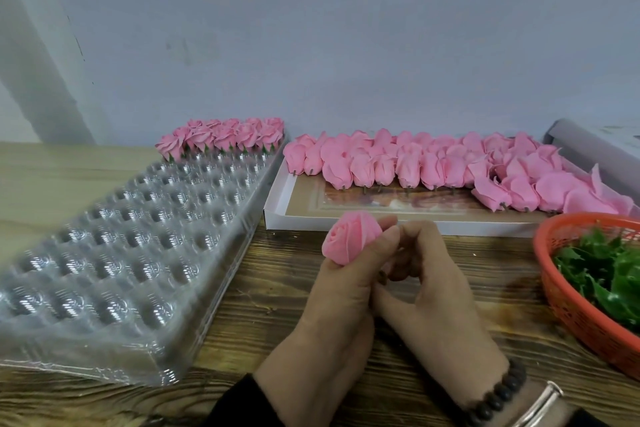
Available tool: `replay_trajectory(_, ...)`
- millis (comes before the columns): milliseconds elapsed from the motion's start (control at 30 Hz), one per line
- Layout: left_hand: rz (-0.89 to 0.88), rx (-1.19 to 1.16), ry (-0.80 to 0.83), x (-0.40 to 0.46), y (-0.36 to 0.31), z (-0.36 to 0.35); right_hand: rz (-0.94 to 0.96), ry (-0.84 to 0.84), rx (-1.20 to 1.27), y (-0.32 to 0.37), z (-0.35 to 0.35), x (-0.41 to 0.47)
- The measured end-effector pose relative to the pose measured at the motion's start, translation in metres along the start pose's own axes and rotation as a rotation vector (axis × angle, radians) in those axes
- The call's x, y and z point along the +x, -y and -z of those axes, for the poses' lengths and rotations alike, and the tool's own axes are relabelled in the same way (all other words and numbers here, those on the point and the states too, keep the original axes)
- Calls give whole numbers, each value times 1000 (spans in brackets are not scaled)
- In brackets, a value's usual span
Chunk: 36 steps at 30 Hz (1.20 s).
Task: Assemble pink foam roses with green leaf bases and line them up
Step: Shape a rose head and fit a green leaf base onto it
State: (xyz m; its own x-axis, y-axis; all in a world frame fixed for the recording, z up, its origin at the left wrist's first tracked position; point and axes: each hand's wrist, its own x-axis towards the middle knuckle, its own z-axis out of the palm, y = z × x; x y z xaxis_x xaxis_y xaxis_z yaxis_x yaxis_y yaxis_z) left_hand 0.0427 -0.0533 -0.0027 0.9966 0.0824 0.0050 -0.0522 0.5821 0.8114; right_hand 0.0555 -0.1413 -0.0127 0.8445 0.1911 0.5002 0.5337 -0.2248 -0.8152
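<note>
My left hand (341, 291) grips a pink foam rose (349, 236) above the wooden table, bloom pointing up and left. My right hand (427, 274) curls its fingers at the rose's base; what they pinch is hidden. Green leaf bases (602, 270) fill an orange basket (554, 284) at the right. Several bare pink roses (433, 166) lie in a white cardboard tray (346, 222) behind my hands. Finished roses with green bases (225, 137) stand in rows at the far end of a clear plastic cell tray (121, 239) on the left.
A grey-blue wall rises right behind the table. A pale box (599, 139) sits at the far right edge. Bare wooden tabletop (277, 288) shows between the plastic tray and my hands. I wear a bead bracelet and a metal bangle on my right wrist.
</note>
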Motion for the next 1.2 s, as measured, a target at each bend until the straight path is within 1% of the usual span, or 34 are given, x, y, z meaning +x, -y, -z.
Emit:
replay_trajectory(133, 49, -19, 20, -1, 4, -3, 15, -25, -109, 2, 1, 0)
replay_trajectory(200, 82, -28, 44, 0, 2, -2, -26, -11, -81, 3, 1, 0)
replay_trajectory(267, 121, -48, 85, 1, -2, 1, -130, 43, 86, 4, 3, 1)
replay_trajectory(333, 153, -41, 105, 3, -6, 3, -218, 140, 259, 6, 6, 3)
replay_trajectory(400, 169, 20, 89, 4, -9, 5, -294, 219, 384, 6, 9, 3)
replay_trajectory(467, 160, 54, 54, 5, -10, 5, -337, 249, 447, 7, 11, 3)
replay_trajectory(567, 120, 27, 31, 7, -7, 7, -344, 222, 421, 4, 8, 3)
replay_trajectory(700, 119, 28, 45, 7, -6, 11, -289, 215, 337, 6, 6, 3)
replay_trajectory(833, 145, 85, 65, 6, -8, 9, -325, 291, 369, 7, 13, 5)
replay_trajectory(967, 125, 38, 65, 9, -7, 11, -328, 289, 386, 5, 12, 4)
replay_trajectory(1033, 141, 54, 66, 9, -8, 11, -334, 321, 375, 4, 13, 5)
replay_trajectory(1133, 157, 93, 73, 9, -11, 12, -379, 391, 482, 4, 16, 5)
replay_trajectory(1200, 139, 120, 50, 9, -12, 14, -347, 388, 436, 5, 15, 5)
